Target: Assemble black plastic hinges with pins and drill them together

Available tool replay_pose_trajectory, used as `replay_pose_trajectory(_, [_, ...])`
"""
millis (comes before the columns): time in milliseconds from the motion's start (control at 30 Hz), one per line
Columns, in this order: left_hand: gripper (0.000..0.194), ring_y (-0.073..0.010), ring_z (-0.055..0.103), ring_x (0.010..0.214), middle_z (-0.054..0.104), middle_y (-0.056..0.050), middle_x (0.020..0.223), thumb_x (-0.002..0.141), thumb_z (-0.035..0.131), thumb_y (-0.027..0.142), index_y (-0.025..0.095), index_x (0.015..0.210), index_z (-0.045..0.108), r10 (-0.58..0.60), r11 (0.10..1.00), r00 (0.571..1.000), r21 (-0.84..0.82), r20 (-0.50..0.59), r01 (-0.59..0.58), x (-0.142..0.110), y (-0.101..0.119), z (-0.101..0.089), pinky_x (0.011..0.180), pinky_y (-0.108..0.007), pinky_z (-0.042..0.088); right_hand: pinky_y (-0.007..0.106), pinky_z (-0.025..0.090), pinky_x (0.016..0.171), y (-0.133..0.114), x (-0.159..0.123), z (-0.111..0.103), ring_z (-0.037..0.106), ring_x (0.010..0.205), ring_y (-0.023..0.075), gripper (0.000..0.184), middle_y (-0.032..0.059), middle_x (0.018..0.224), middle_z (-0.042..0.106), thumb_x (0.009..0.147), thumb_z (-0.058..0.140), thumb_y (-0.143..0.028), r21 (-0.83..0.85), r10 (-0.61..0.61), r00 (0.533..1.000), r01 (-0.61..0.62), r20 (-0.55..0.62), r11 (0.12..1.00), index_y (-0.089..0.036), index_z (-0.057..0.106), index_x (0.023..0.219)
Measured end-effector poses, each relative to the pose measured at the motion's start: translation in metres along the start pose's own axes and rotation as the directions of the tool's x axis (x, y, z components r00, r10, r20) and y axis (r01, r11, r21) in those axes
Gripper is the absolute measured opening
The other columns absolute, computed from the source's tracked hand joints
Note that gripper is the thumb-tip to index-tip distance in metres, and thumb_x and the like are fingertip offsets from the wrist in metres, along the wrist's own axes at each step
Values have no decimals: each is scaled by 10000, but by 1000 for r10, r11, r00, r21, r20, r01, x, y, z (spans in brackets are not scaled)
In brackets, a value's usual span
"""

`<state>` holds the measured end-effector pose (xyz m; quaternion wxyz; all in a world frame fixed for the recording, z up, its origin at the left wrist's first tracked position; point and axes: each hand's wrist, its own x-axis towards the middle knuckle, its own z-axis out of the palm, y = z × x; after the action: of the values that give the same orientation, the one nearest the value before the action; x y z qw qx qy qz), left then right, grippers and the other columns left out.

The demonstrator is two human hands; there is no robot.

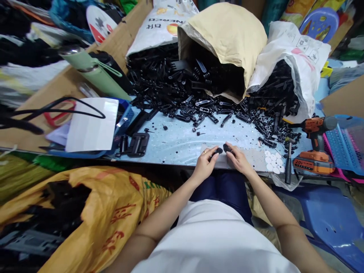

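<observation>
Close to the table's front edge, my left hand (205,162) is closed on a small black part with a rounded end (218,151). Just to the right, my right hand (238,158) pinches another small dark part (226,147). A narrow gap separates the two pieces. Their exact kind is too small to make out. Beyond the hands, a heap of black plastic parts (182,91) spills from the bags. A few small loose black pieces (198,132) lie on the blue tabletop (170,140).
White discs (274,161), a hammer (288,163) and an orange cordless drill (315,148) sit at right. Three bags stand behind, including a beige sack (227,30). At left are a green bottle (93,72) and a blue basket (126,117). A yellow sack (119,212) stands below.
</observation>
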<state>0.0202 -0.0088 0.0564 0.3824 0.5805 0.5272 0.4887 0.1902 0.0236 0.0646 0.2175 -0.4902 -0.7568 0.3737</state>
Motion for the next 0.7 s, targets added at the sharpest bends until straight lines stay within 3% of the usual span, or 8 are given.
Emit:
replay_pose_trajectory(100, [327, -149, 584, 776, 609, -52, 848, 856, 503, 329, 191, 1131, 613, 44, 999, 999, 19, 5, -44, -1, 7, 1, 741, -281, 485, 307, 510, 554, -14, 4, 8, 560, 547, 145, 647, 19, 677, 575, 888, 267, -573, 394, 118, 990, -140, 80, 908, -195, 273, 1413])
replay_pose_trajectory(167, [337, -156, 582, 799, 609, -57, 854, 856, 502, 317, 180, 1146, 604, 67, 996, 998, 52, 6, -67, -2, 10, -2, 764, -288, 480, 279, 494, 502, -17, 3, 3, 517, 479, 120, 680, -7, 617, 535, 869, 305, -596, 478, 104, 988, -145, 112, 866, -184, 287, 1409])
replay_pose_trajectory(300, [330, -150, 575, 765, 594, -44, 809, 867, 481, 314, 184, 1145, 604, 90, 982, 995, 163, 44, -96, -8, 13, -4, 734, -273, 477, 259, 504, 571, -15, 3, -15, 486, 492, 64, 596, 15, 791, 558, 828, 451, -570, 330, -99, 988, 53, 123, 943, -213, 472, 1304])
replay_pose_trajectory(367, [329, -145, 572, 760, 585, -41, 807, 883, 451, 326, 193, 1141, 605, 109, 974, 994, 202, -8, -106, -11, 14, 0, 727, -266, 474, 249, 504, 581, -16, 3, -16, 479, 501, 51, 553, 27, 871, 559, 839, 455, -544, 252, -161, 980, 128, 119, 959, -228, 486, 1292])
replay_pose_trajectory(533, [377, -163, 565, 824, 596, -79, 867, 922, 364, 340, 176, 1202, 554, 181, 974, 938, 188, -296, -128, -13, 23, 17, 772, -305, 470, 274, 514, 590, -31, -2, 8, 531, 575, 104, 585, 75, 983, 572, 877, 337, -556, 240, -109, 988, 132, -106, 962, -245, 377, 1371])
replay_pose_trajectory(600, [387, -170, 563, 838, 604, -93, 892, 927, 341, 349, 171, 1196, 556, 196, 975, 930, 167, -312, -150, -10, 25, 18, 784, -322, 470, 291, 521, 613, -36, -6, 19, 543, 590, 123, 595, 81, 989, 578, 875, 330, -560, 238, -87, 984, 122, -153, 963, -252, 359, 1382])
replay_pose_trajectory(700, [394, -182, 567, 877, 615, -98, 926, 919, 343, 392, 179, 1148, 582, 206, 974, 946, 149, -250, -172, -7, 19, 16, 814, -342, 471, 298, 523, 591, -34, -8, 30, 527, 549, 116, 592, 82, 993, 578, 880, 325, -543, 246, -54, 988, 90, -147, 965, -250, 332, 1394])
